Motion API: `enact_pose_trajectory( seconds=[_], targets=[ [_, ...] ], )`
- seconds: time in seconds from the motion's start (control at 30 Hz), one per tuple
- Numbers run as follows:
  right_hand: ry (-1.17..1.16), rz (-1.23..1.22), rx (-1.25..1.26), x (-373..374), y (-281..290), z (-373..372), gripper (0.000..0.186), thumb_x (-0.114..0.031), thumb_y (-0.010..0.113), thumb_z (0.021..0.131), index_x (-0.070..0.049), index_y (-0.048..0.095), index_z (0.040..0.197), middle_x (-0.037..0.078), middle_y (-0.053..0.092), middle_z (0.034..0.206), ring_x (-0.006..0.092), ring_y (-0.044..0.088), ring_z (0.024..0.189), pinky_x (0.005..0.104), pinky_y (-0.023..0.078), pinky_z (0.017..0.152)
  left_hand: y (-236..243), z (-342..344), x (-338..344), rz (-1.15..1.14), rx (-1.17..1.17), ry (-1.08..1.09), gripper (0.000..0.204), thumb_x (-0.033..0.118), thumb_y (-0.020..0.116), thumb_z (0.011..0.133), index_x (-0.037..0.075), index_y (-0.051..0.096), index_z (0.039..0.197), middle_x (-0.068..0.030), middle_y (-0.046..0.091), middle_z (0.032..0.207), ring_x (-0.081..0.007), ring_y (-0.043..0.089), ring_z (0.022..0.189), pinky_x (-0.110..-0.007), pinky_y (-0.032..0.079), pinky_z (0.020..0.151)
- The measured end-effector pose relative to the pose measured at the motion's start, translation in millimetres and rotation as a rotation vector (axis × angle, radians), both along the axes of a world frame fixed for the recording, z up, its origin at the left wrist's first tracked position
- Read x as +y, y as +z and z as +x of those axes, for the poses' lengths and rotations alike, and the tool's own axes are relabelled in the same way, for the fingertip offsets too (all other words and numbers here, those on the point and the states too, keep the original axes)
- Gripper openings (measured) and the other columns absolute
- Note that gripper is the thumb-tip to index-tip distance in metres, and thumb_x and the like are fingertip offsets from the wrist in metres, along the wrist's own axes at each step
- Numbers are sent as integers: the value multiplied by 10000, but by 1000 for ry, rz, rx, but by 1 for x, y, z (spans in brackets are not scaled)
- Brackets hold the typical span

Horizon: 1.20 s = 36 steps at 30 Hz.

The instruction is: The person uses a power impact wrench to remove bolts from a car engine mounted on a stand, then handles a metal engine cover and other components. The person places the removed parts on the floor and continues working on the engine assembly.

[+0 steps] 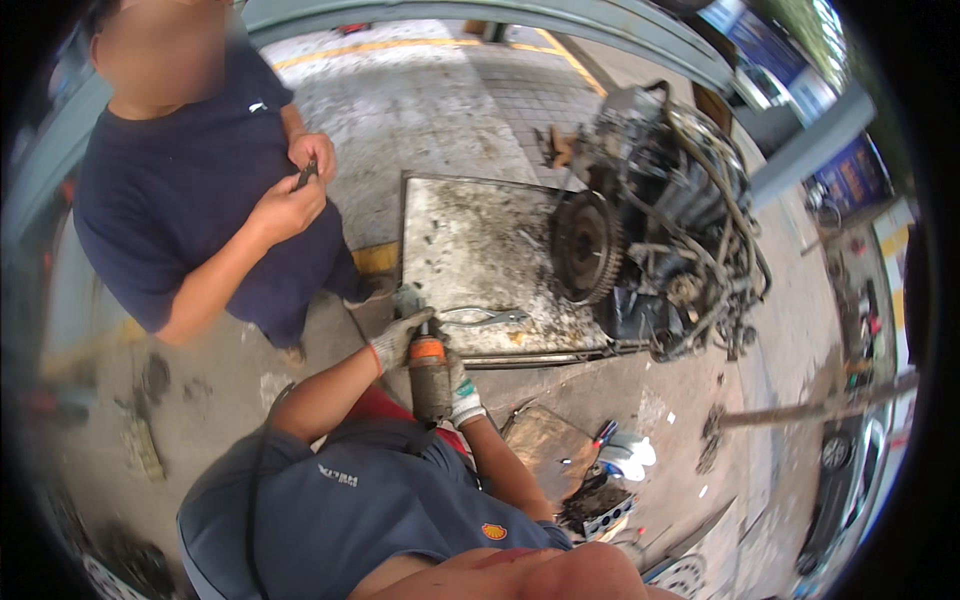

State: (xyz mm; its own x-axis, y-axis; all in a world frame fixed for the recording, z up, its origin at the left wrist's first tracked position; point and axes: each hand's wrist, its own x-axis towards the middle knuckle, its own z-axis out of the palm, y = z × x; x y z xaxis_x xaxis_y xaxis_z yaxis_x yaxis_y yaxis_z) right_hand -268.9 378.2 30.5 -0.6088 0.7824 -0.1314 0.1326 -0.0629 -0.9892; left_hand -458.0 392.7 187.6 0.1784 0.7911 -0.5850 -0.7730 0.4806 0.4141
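My left hand (398, 340), in a pale work glove with an orange cuff, closes around the front part of a cylindrical power tool (430, 385) with an orange band and a dirty grey body. The tool is upright in front of my body at the table's near edge. My right hand (465, 393), in a white and green glove, grips its side lower down; the fingers are partly hidden. A small grey metal piece (408, 298) shows just beyond my left hand; I cannot tell if it joins the tool. Metal pliers (480, 316) lie close by on the stained metal-topped table (470, 225).
A greasy engine (670, 210) with a toothed flywheel (586, 247) stands at the table's right end. Another person (200, 190) stands at left, holding a small dark object (306, 175). Cardboard (550, 445) and an engine part (605, 505) lie on the floor at right.
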Motion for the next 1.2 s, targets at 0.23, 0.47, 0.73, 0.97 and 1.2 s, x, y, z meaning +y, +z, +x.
enact_pose_trajectory(
  seconds=[0.23,0.47,0.73,0.97,1.2],
  targets=[
    [81,-856,608,-11,45,2,612,-648,407,1002,-140,606,1279,89,658,1177,247,621,1080,401,524,960,-21,-10,2,94,-125,-69,244,299,693,974,79,662,1075,-83,681,880,-241,703,784,-402,608,752],
    [212,-1125,434,-75,18,-185,533,-589,402,1028,-148,614,1239,95,650,1124,248,626,1021,398,542,919,-52,-8,15,108,13,126,260,324,750,891,78,666,868,-49,646,759,-188,618,663,-365,533,621],
    [653,-466,63,-239,167,-404,531,-575,402,1034,-141,604,1263,92,647,1164,251,619,1050,400,531,932,-11,-10,-4,21,9,-159,392,354,767,886,60,685,1130,-13,645,983,-131,583,874,-358,528,782],
    [580,-735,154,-123,67,-231,531,-564,402,1038,-135,596,1284,89,644,1200,254,613,1076,402,521,944,-34,-17,-1,135,-123,-28,334,293,742,917,66,700,1158,-37,690,1036,-154,645,912,-317,554,818],
    [1,-942,453,3,96,0,531,-552,402,1043,-129,587,1304,87,641,1235,257,607,1101,403,511,955,-13,-21,14,-39,-140,-109,375,295,680,987,7,630,1221,-123,696,1092,-226,705,903,-403,626,707]
  ],
)
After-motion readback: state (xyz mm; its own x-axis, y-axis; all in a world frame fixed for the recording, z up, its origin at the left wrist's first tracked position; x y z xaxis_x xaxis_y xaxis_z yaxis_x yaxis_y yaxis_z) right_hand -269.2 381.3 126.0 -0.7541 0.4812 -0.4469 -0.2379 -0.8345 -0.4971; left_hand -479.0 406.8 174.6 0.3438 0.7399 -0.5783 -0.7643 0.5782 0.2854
